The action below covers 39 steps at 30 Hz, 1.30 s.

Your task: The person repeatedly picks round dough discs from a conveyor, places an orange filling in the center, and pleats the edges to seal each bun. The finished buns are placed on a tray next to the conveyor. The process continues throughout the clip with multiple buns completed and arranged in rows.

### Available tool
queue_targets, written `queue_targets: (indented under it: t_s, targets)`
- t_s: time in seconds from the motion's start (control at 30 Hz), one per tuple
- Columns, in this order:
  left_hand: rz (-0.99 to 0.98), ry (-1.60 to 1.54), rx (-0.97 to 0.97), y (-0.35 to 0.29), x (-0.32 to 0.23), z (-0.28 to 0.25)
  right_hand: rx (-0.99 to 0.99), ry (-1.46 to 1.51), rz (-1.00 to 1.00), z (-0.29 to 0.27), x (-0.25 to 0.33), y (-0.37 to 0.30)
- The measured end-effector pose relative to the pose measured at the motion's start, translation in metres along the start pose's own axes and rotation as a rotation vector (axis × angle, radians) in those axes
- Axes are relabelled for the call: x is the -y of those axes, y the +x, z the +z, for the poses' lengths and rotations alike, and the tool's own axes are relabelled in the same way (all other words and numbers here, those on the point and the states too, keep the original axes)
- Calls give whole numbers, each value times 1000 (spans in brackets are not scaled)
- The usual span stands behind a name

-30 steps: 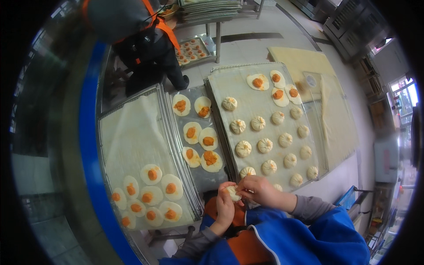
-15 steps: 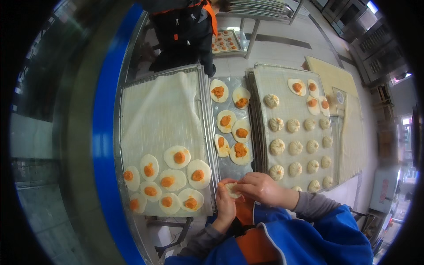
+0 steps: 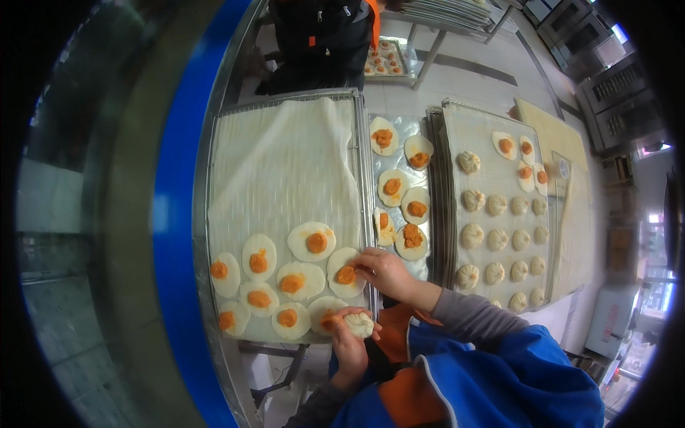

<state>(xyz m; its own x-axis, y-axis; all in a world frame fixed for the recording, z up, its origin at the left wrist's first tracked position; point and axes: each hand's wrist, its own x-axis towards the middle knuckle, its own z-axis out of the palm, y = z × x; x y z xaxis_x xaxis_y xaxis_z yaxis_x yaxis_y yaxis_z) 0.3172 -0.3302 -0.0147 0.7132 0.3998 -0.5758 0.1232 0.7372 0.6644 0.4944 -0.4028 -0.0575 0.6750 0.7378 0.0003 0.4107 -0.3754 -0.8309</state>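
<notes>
One pleated bun [image 3: 359, 325] sits in the person's left hand [image 3: 348, 349], whose fingers curl round it, its folds gathered and looking all but sealed. The right hand [image 3: 391, 274] reaches across to a filled wrapper [image 3: 342, 262], with thumb and fingers drawn together at its orange filling [image 3: 345, 275]; whether they pinch it or only touch it, I cannot tell. This wrapper lies at the right edge of a cloth-lined tray [image 3: 278, 171] with eight other flat, filled ones, one partly behind the left hand. Beside it, a grey metal sheet [image 3: 419, 268] carries six more open wrappers. Farther right, a lined tray [image 3: 471, 128] bears about sixteen finished buns in rough rows, plus four unfolded wrappers near its far corner. By that count, nineteen wrappers within reach remain to be closed, so the work seems roughly half done.
</notes>
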Motion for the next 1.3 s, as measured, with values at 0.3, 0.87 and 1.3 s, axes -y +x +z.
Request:
queue_targets:
  t_s: [0.3,0.87,1.3]
  targets:
    - [23,12,32,10,-6,-3,82,-60,11,0,-9,0]
    - [108,113,160,12,1,52,165,577,123,-97,60,-55]
    - [47,116,239,9,31,118,-100,-167,-408,-164,29,-103]
